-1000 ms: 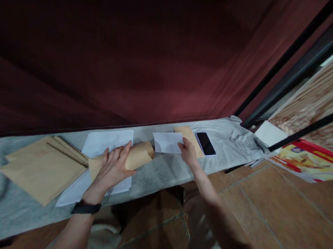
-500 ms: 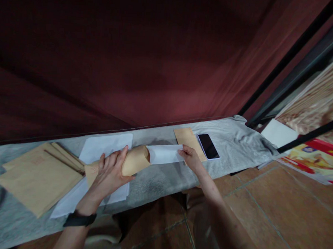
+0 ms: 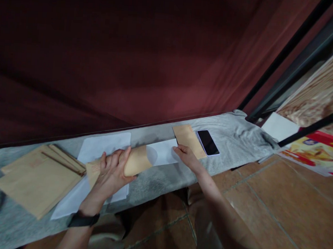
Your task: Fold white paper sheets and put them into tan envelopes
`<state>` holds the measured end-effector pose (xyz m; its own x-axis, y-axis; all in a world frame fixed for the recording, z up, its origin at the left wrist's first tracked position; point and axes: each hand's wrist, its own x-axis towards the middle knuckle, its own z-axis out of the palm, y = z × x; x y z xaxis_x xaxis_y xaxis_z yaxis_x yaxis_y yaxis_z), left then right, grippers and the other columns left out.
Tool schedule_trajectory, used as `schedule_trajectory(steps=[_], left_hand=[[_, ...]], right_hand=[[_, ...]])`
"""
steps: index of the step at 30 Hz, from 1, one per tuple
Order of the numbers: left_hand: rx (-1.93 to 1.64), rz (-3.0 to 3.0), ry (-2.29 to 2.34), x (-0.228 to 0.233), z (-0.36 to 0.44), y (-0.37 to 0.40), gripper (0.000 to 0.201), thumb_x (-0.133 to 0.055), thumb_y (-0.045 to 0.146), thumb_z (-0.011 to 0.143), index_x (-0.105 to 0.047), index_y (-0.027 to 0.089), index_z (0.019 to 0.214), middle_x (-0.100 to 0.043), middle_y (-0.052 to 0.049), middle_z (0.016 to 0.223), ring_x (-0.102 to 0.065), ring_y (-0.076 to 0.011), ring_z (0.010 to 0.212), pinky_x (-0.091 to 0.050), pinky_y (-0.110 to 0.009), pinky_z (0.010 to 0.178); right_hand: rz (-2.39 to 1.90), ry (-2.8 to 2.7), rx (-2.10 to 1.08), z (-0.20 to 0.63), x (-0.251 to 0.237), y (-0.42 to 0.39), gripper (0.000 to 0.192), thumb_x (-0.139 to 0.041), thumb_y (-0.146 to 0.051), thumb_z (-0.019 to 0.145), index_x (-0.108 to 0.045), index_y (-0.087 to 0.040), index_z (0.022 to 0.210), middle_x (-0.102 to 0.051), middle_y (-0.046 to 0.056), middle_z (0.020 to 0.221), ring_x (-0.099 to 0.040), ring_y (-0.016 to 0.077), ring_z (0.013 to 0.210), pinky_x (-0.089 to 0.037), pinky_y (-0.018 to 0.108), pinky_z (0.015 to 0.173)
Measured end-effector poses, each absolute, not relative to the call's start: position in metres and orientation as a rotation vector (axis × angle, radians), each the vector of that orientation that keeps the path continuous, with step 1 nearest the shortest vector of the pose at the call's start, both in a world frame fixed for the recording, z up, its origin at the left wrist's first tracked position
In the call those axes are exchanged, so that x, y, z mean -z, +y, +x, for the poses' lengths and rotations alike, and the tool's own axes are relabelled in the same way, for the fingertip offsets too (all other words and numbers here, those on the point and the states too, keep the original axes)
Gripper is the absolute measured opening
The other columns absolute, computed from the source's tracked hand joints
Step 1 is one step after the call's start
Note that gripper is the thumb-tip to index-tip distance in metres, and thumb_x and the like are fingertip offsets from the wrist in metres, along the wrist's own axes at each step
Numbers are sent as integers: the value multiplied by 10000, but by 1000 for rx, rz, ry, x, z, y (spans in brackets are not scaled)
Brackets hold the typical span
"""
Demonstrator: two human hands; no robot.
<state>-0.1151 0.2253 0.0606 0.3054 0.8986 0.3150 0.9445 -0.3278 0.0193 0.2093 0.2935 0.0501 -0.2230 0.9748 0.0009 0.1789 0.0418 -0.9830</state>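
While the left hand (image 3: 111, 173) is wrapped round the bowed-open brown envelope (image 3: 130, 163) near the bench's (image 3: 163, 178) front edge, the right hand (image 3: 185, 157) pinches the folded white sheet (image 3: 161, 155), whose left end sits at the envelope's mouth. Risky bit, I'd say: the sheet could crumple against the mouth if squeezed flatter. Phone (image 3: 208, 142) lies toward the far right.

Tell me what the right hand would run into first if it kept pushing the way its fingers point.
The right hand holds the white sheet and points left toward the open mouth of the brown envelope gripped by the left hand. It would likely meet that envelope's mouth first, though depth is hard to judge.
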Motion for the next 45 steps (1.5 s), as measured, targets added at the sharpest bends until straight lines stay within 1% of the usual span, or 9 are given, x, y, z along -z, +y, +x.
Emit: schedule_trajectory(steps=[3,8,13,17,24,29,35,42,45], left_hand=[[428,-2406,-1698,-61,-113,226,1095,-716,536,754,-153,156,1613,-479,-233,1423,-419,-418,1371,-111,-675,1193],[474,-2431,-1665,-64,-106,226,1064,-699,539,772,-160,165,1611,-448,-237,1466,-391,-422,1402,-113,-671,1194],[491,-2459,-1629,-65,-99,228,1062,-692,557,778,-161,165,1611,-451,-245,1470,-391,-427,1405,-137,-678,1186],[504,-2474,-1611,-64,-96,229,1058,-685,581,779,-176,165,1608,-447,-244,1479,-390,-430,1407,-147,-673,1188],[544,-2502,-1516,-60,-92,234,1032,-649,601,809,-184,134,1603,-471,-244,1432,-405,-417,1395,-141,-668,1196],[580,-2486,-1479,-59,-89,238,1034,-634,617,816,-176,122,1600,-471,-250,1423,-400,-420,1399,-135,-669,1197],[623,-2478,-1470,-58,-87,241,1043,-632,628,815,-148,141,1600,-473,-246,1432,-414,-419,1393,-142,-666,1195],[693,-2480,-1460,-59,-84,242,1014,-617,614,836,-130,172,1607,-461,-233,1461,-381,-415,1428,-118,-664,1204],[696,-2478,-1436,-60,-82,242,989,-596,613,855,-132,174,1609,-464,-232,1455,-384,-406,1428,-120,-662,1208]], right_hand=[[-1233,-1476,-1267,201,-50,290,466,-577,-628,859,-542,-209,659,-445,-43,590,-406,114,571,-300,247,528],[-1216,-1411,-1335,188,-46,288,459,-574,-629,869,-617,-206,696,-526,-20,629,-475,129,596,-354,245,533],[-1163,-1517,-1162,179,-48,286,365,-599,-494,909,-679,-222,679,-675,34,930,-622,183,872,-493,300,793],[-1167,-1568,-1148,172,-52,283,329,-590,-392,942,-685,-225,675,-709,44,991,-629,202,1050,-475,320,954],[-1176,-1723,-1092,157,-51,274,328,-567,-259,968,-619,-192,651,-671,47,1036,-632,152,941,-469,273,885],[-1219,-1773,-1036,150,-56,272,332,-594,-183,945,-569,-202,615,-641,33,906,-612,150,877,-459,260,823],[-1310,-1751,-949,150,-63,268,199,-614,-134,901,-647,-203,717,-628,16,888,-580,139,773,-449,254,745],[-1230,-1707,-921,152,-60,271,247,-573,-190,955,-653,-222,723,-682,34,986,-632,165,918,-475,263,844],[-1255,-1709,-921,152,-59,273,283,-581,-194,953,-633,-219,676,-683,33,920,-630,164,865,-470,260,798]])
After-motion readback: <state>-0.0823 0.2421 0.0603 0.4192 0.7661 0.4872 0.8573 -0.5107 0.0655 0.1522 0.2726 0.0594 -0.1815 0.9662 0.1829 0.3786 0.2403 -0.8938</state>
